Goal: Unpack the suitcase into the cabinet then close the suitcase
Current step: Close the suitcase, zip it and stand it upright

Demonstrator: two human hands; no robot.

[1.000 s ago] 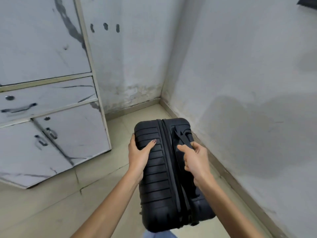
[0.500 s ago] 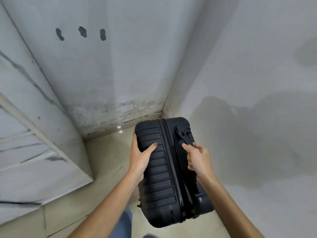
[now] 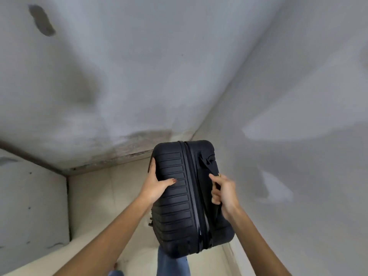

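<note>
A black ribbed hard-shell suitcase hangs in the air in front of me, zipped closed, its long side pointing toward the room corner. My left hand clasps its left edge, thumb lying across the ribs. My right hand grips the black carry handle on the suitcase's upper side. The white marbled cabinet shows only as a side panel at the lower left.
Two grey plaster walls meet in a corner just beyond the suitcase. Beige floor tiles run between the cabinet and the right wall. My jeans-clad leg is under the suitcase.
My view has swung right and closer to the corner, so the cabinet fronts have slid out of frame. The suitcase stays in both hands, held in the same grip.
</note>
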